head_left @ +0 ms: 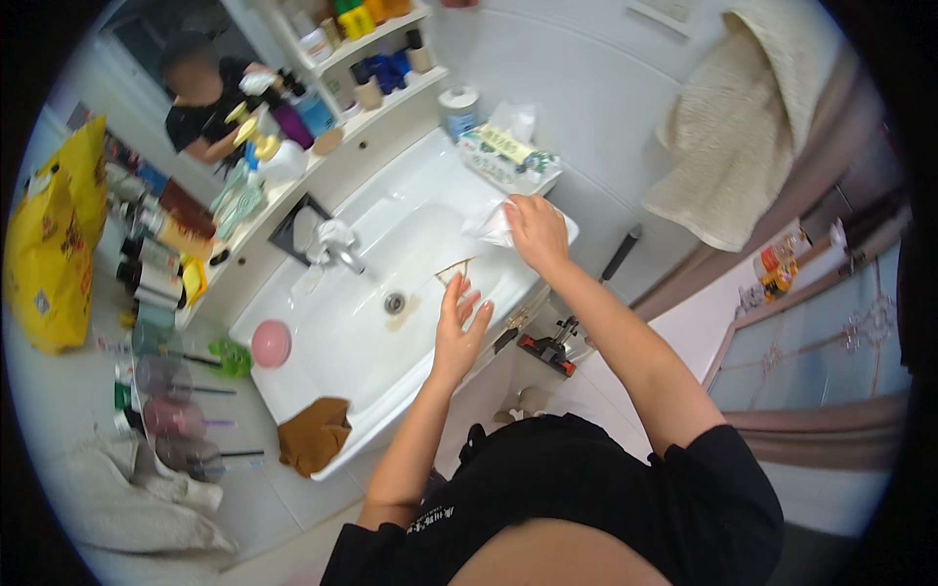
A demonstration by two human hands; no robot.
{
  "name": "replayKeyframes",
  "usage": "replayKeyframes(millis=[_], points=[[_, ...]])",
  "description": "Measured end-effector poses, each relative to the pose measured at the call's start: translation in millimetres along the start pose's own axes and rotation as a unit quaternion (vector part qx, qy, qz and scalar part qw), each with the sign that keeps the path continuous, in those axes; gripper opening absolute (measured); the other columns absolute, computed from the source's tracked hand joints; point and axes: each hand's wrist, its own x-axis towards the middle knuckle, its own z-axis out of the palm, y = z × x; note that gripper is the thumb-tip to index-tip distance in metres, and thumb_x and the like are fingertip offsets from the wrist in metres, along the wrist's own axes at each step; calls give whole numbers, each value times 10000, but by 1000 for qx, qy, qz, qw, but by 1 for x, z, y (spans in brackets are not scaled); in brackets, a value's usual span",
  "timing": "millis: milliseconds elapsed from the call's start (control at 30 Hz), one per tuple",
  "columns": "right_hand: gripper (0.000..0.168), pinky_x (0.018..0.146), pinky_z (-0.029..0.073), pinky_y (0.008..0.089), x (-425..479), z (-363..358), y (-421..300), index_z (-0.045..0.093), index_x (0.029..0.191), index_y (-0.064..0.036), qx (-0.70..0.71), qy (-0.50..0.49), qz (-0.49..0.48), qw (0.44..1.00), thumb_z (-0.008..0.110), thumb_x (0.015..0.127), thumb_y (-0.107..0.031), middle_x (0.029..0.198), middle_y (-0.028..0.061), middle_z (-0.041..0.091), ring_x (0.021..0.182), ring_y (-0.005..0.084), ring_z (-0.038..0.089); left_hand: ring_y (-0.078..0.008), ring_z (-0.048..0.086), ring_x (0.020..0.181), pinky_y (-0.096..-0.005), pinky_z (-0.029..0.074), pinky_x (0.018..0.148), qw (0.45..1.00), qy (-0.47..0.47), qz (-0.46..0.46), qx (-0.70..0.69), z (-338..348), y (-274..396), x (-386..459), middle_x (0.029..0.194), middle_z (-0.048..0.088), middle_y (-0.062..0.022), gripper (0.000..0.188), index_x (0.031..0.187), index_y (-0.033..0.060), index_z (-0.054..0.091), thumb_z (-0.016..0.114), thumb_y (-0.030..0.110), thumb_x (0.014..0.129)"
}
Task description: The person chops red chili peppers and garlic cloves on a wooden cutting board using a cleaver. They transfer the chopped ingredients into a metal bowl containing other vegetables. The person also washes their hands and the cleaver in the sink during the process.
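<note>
In front of me is a white washbasin [352, 351] with a metal drain [394, 302] and a faucet [344, 253]. My right hand [538, 231] grips a crumpled white tissue [492, 224] over the basin's right end. Over the front part of the bowl, my left hand [462, 329] is raised with its thumb and fingers apart. A thin brownish triangular outline [453, 269] shows just beyond its fingertips; whether they touch it is unclear. Beside the drain, a pale brown stain or puddle [399, 319] marks the bowl.
A tissue box [509, 165] and a paper roll [459, 110] stand at the back right corner. On the left rim are a pink round object [271, 343] and a brown cloth [315, 437]. Bottles and a pump dispenser [278, 157] line the ledge. A beige towel [725, 139] hangs at right.
</note>
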Motion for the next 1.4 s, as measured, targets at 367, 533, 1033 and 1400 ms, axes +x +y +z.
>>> replayKeyframes(millis=[367, 533, 1033, 1400], points=[[679, 1066, 179, 360, -37, -31, 18, 297, 1348, -80, 97, -261, -36, 960, 384, 861, -546, 1396, 200, 241, 1303, 311, 220, -192, 537, 1039, -278, 435, 874, 933, -352, -79, -10, -9, -18, 6, 1123, 552, -144, 370, 1190, -20, 455, 546, 139, 868], [681, 1028, 267, 383, -34, -114, -11, 348, 1323, -81, 544, -394, -8, 741, 444, 838, -551, 1328, 156, 387, 1257, 268, 325, -216, 559, 972, -326, 404, 894, 963, -172, -117, -169, -43, 31, 67, 1123, 555, -137, 417, 1151, -10, 505, 587, 256, 840], [489, 812, 460, 309, -341, -266, 415, 511, 1141, 38, 283, -31, 369, 885, 595, 810, -311, 1015, 174, 607, 934, 226, 592, -134, 536, 997, -277, 431, 845, 771, -598, -185, 117, 447, -26, -35, 1098, 578, -75, 344, 1191, 28, 499, 536, 167, 879], [484, 903, 393, 291, -209, -345, 509, 433, 1244, 5, 366, -238, 259, 862, 519, 878, -299, 1161, 143, 536, 1066, 197, 508, -131, 565, 937, -260, 448, 813, 879, -437, -163, 99, 593, -81, 67, 1019, 610, -89, 325, 1139, 4, 532, 556, 178, 866]])
